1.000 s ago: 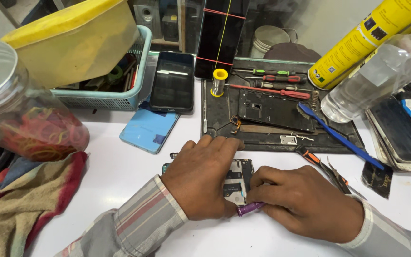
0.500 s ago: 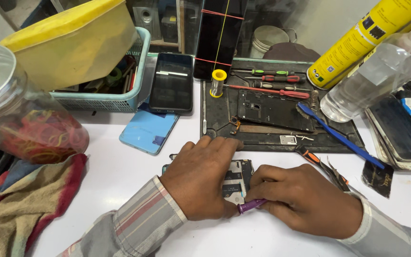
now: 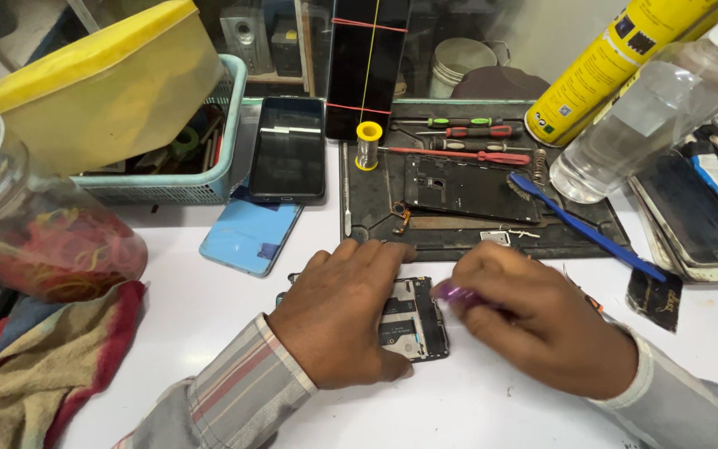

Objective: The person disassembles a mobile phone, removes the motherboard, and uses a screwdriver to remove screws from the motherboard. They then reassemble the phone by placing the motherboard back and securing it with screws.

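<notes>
A: What are the hands doing?

B: The left hand (image 3: 346, 320) lies flat, pinning an opened phone (image 3: 413, 320) to the white tabletop (image 3: 209, 333). The right hand (image 3: 542, 324) pinches a small purple tool (image 3: 452, 293) at its edge.

A: How would it handle?

B: Probably light, thin and fragile; best held by the frame, not the bare circuit board. A dark repair mat (image 3: 376, 208) lies just beyond.

Left hand (image 3: 346, 312) hides most of the opened phone (image 3: 413, 320)
</notes>
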